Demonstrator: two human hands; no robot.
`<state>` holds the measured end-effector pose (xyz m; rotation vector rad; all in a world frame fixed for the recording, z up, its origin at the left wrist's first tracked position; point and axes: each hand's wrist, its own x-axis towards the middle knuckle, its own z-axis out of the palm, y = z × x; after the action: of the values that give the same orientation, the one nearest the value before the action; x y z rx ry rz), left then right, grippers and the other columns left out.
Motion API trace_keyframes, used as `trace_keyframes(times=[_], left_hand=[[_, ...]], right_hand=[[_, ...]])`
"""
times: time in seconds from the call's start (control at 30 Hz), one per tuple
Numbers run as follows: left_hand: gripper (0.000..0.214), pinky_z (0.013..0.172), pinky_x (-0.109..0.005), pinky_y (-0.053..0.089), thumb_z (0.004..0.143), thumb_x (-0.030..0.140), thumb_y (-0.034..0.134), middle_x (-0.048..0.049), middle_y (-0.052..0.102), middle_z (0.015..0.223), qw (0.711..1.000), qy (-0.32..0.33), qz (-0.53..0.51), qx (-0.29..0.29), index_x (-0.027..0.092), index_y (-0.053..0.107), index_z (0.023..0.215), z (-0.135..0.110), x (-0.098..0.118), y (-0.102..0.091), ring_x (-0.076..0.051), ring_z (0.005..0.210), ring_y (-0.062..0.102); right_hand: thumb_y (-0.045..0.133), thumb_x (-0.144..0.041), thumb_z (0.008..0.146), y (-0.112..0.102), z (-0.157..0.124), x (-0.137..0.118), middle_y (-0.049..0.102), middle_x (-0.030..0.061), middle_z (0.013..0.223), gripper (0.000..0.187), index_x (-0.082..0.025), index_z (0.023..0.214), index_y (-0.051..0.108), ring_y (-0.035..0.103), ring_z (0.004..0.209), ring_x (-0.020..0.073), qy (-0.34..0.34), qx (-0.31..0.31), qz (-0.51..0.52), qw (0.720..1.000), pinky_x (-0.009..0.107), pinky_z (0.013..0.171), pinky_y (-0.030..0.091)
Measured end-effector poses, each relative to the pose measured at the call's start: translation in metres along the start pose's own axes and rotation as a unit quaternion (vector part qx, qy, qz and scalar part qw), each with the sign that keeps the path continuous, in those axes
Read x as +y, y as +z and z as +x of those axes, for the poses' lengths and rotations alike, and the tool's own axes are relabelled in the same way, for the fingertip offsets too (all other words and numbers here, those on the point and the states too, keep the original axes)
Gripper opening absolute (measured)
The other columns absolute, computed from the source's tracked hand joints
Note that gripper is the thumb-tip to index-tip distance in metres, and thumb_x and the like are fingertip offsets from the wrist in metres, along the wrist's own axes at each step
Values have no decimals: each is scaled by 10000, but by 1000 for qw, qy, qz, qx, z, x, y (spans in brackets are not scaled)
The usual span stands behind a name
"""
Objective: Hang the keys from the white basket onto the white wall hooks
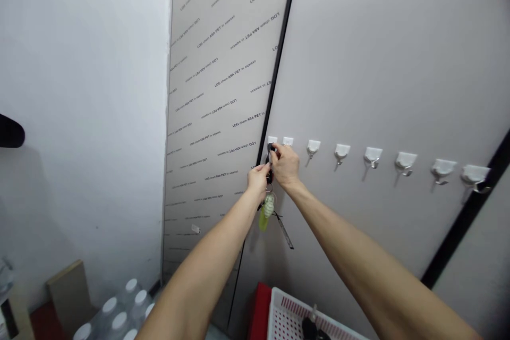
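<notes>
My left hand (258, 177) and my right hand (287, 163) meet at the leftmost adhesive hook (272, 139) on the grey cabinet door. Both are closed on a keychain (269, 188), whose black upper part sits between my fingers. From its metal ring dangle a pale green charm (269, 205), a yellow-green tag (263, 221) and a thin dark strip (285, 232). Whether the keychain's top loop is over the hook is hidden by my fingers. A second hook (287, 141) shows just behind my right hand.
Several white hooks (341, 152) run in a row to the right. Film printed with lettering covers the left panel (215, 85). Below, a white basket (338, 328) holds black objects (313, 328) beside something red (260, 308). Capped bottles (119, 321) stand lower left near a board (69, 292).
</notes>
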<state>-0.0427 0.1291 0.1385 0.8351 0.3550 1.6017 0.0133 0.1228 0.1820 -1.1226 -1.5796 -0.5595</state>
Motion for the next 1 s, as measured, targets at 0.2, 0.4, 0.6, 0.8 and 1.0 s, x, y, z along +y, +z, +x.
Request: trace_keyframes(times=[0.2, 0.4, 0.6, 0.8, 1.0], left_hand=[[190, 368, -171, 244, 534, 287, 546, 61, 385, 348, 998, -1, 60, 29, 113, 479, 495, 5, -3, -7, -34, 319, 328], [70, 439, -174, 295, 514, 178, 564, 37, 465, 406, 990, 5, 134, 49, 113, 538, 510, 8, -11, -15, -45, 386, 376], [129, 599, -182, 340, 501, 61, 548, 10, 549, 590, 970, 32, 215, 106, 160, 556, 583, 4, -8, -29, -79, 571, 469], [190, 673, -209, 352, 509, 17, 518, -3, 554, 645, 945, 74, 299, 108, 155, 561, 633, -39, -25, -52, -90, 624, 489], [161, 684, -220, 355, 523, 39, 505, -10, 557, 658, 947, -29, 320, 17, 150, 564, 623, -122, -80, -70, -91, 631, 482]], right_hand=[[342, -147, 646, 5, -1, 4, 508, 61, 706, 268, -152, 831, 537, 448, 653, 147, -8, -57, -23, 998, 273, 626, 357], [355, -133, 627, 4, -20, 9, 533, 44, 721, 364, -141, 981, 438, 471, 621, 126, 19, -89, 22, 996, 263, 611, 374], [385, -183, 644, -27, -71, 20, 542, 35, 743, 279, -164, 907, 477, 457, 527, 87, 31, -151, 32, 988, 227, 552, 379], [397, -210, 645, -85, -169, 60, 571, 39, 716, 204, -164, 779, 545, 489, 576, 111, 87, -298, -33, 950, 232, 576, 374], [380, -252, 653, -139, -253, 85, 601, 39, 711, 223, -193, 753, 570, 519, 637, 139, 197, -483, -50, 852, 228, 588, 358]])
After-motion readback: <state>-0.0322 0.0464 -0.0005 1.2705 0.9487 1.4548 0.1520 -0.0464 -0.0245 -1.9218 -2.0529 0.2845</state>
